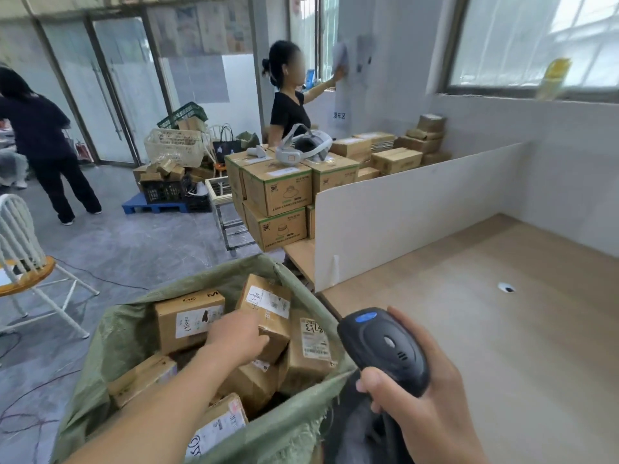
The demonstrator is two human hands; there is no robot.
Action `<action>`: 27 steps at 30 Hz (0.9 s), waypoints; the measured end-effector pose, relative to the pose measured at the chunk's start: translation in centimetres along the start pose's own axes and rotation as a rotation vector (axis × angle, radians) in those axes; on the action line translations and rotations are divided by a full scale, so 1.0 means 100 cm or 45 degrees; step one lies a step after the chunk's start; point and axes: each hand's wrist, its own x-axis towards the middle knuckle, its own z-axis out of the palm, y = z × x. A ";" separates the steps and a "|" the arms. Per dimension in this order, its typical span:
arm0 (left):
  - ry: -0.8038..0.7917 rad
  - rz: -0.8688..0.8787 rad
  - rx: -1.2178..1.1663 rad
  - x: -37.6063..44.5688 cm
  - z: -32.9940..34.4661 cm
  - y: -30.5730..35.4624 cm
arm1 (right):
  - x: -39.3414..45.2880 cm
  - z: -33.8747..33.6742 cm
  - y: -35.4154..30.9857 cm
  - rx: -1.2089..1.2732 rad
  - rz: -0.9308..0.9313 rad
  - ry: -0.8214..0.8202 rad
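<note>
In the green sack (110,346) my left hand (239,336) curls its fingers over the near edge of the labelled parcel (268,304), which lies tilted at about one o'clock from my knuckles, wedged among other boxes. I'd get a firm hold under that edge before lifting, since its neighbours lean on it, and keep the white label facing up. At three o'clock from there, just past the sack's rim and beside the table (502,346), my right hand (425,413) is wrapped around the scanner (385,346), which I should aim squarely at the label and hold steady.
</note>
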 end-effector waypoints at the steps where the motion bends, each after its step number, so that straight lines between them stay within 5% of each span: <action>1: 0.018 0.031 -0.018 -0.007 -0.006 0.018 | -0.010 -0.014 -0.003 -0.006 -0.017 0.030; 14: 0.199 0.450 -0.103 -0.161 -0.039 0.240 | -0.186 -0.197 -0.052 -0.069 -0.083 0.411; 27: 0.223 0.793 -0.096 -0.252 -0.045 0.410 | -0.290 -0.312 -0.093 -0.076 -0.176 0.728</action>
